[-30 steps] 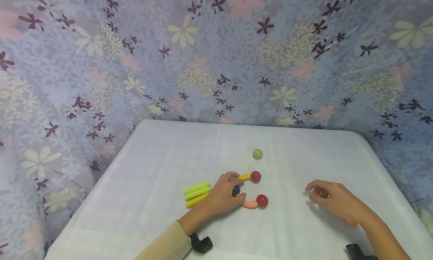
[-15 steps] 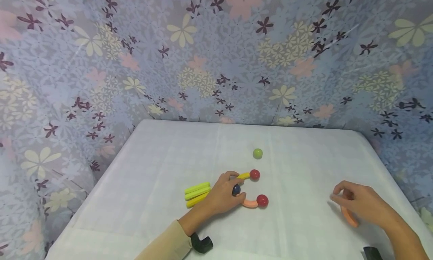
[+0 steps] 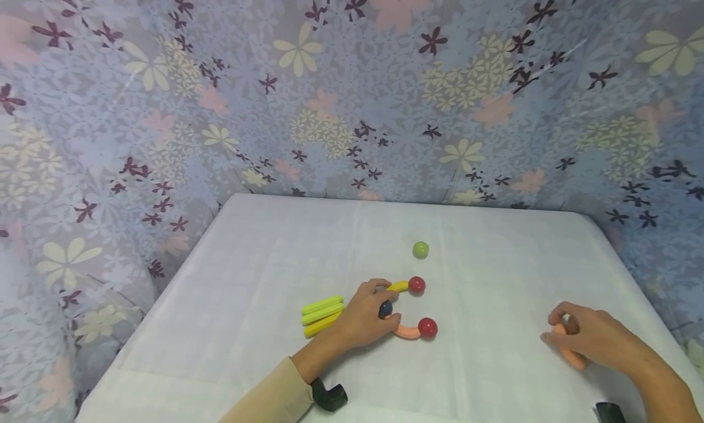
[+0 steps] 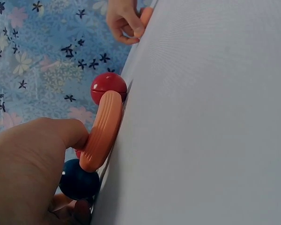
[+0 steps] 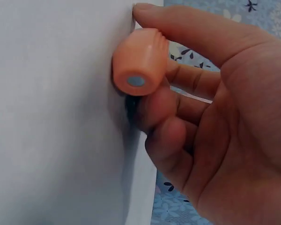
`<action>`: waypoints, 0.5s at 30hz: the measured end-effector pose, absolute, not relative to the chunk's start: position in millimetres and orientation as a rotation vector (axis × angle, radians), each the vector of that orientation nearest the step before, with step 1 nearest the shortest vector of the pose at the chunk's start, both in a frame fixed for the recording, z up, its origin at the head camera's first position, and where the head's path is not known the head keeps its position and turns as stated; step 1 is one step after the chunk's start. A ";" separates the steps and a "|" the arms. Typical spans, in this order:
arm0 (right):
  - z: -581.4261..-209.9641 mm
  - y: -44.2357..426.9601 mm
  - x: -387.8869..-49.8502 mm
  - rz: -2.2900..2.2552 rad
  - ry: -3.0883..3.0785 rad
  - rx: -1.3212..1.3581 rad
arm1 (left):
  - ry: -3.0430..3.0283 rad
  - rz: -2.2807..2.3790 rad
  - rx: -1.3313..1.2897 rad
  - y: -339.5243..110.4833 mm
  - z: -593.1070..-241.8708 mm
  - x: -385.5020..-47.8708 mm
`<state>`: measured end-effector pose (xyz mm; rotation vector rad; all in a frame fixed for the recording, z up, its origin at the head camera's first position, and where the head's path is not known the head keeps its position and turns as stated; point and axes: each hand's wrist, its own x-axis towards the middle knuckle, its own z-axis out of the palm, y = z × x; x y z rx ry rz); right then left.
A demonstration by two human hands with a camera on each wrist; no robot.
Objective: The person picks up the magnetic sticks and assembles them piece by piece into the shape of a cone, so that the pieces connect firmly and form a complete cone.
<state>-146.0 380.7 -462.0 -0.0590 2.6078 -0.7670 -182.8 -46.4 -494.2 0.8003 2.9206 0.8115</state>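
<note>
My left hand (image 3: pixel 363 319) grips a group of sticks and balls around a dark blue ball (image 3: pixel 385 309). Its thumb lies on a curved orange stick (image 4: pixel 103 131), which meets a red ball (image 3: pixel 428 328). Fingers of the same hand cover part of a yellow stick (image 3: pixel 398 286) that ends at another red ball (image 3: pixel 417 285). At the right of the table, my right hand (image 3: pixel 602 340) curls its fingers round a separate orange stick (image 5: pixel 143 61), with the thumb over it. A pale disc shows in that stick's end in the right wrist view.
Two lime green sticks (image 3: pixel 322 304) and a yellow stick (image 3: pixel 322 326) lie side by side left of my left hand. A green ball (image 3: pixel 420 250) sits farther back on the white-covered table (image 3: pixel 275 246). Behind hangs a flowered cloth (image 3: pixel 352 93).
My right hand has moved to the right across the table, and its fingers have come round the orange stick there. My left hand has stayed in place with its hold.
</note>
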 end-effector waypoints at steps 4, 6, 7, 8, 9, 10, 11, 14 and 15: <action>-459.5 376.4 -146.6 -0.848 2.607 -0.082 | 2.925 0.817 0.813 -45.7 -494.4 -183.2; -458.1 373.3 -146.7 -0.899 2.600 -0.100 | 2.932 0.815 0.817 -45.7 -494.6 -183.2; -457.1 371.5 -146.8 -0.915 2.600 -0.099 | 2.933 0.814 0.819 -45.7 -494.5 -183.1; -456.6 369.9 -146.6 -0.919 2.609 -0.113 | 2.934 0.812 0.821 -45.6 -494.4 -183.1; -455.9 368.8 -146.8 -0.918 2.614 -0.127 | 2.935 0.811 0.821 -45.5 -494.2 -183.1; -455.9 367.9 -147.0 -0.913 2.618 -0.133 | 2.933 0.811 0.819 -45.5 -494.1 -183.0; -455.6 367.0 -146.9 -0.899 2.631 -0.136 | 2.932 0.810 0.817 -45.4 -494.0 -182.9; -454.8 367.0 -145.1 -0.896 2.624 -0.176 | 2.929 0.812 0.817 -45.3 -493.5 -182.9; -454.4 367.7 -144.3 -0.921 2.599 -0.192 | 2.930 0.814 0.817 -45.3 -493.4 -182.9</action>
